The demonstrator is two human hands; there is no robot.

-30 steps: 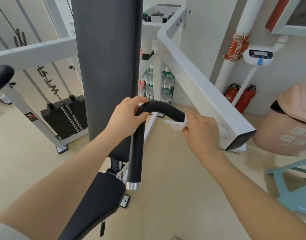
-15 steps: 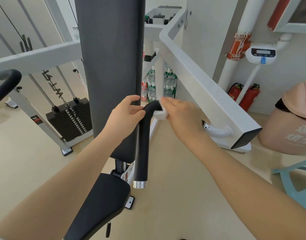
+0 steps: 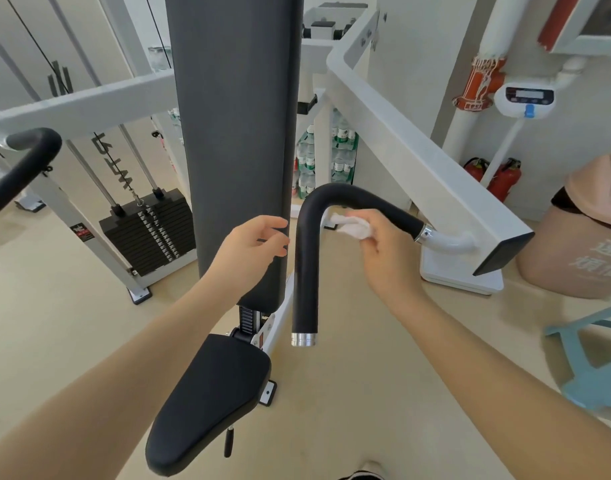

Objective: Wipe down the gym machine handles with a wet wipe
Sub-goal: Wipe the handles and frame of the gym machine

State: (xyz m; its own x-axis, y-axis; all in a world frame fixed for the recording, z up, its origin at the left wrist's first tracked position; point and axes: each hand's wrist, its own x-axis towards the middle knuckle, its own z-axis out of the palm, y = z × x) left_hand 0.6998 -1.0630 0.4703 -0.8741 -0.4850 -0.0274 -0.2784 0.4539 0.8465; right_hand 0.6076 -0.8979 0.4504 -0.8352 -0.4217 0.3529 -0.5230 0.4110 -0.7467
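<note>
A black padded handle [image 3: 305, 258] bends from a white machine arm [image 3: 418, 157] and hangs down to a chrome end cap. My right hand [image 3: 383, 251] holds a crumpled white wet wipe [image 3: 352, 226] just under the handle's horizontal part, beside the bend. My left hand [image 3: 252, 244] hovers just left of the handle's vertical part, fingers apart, touching nothing. A second black handle [image 3: 23, 164] shows at the far left.
A tall dark back pad [image 3: 234, 133] and black seat [image 3: 210, 400] stand in front of me. A weight stack [image 3: 151, 230] sits at left. A pink bin [image 3: 581, 230], red extinguishers [image 3: 498, 174] and a blue stool [image 3: 595, 362] are at right.
My left hand has let go of the handle's bend and drawn back to the left. My right hand with the wipe slid off the top of the bend to below the horizontal part.
</note>
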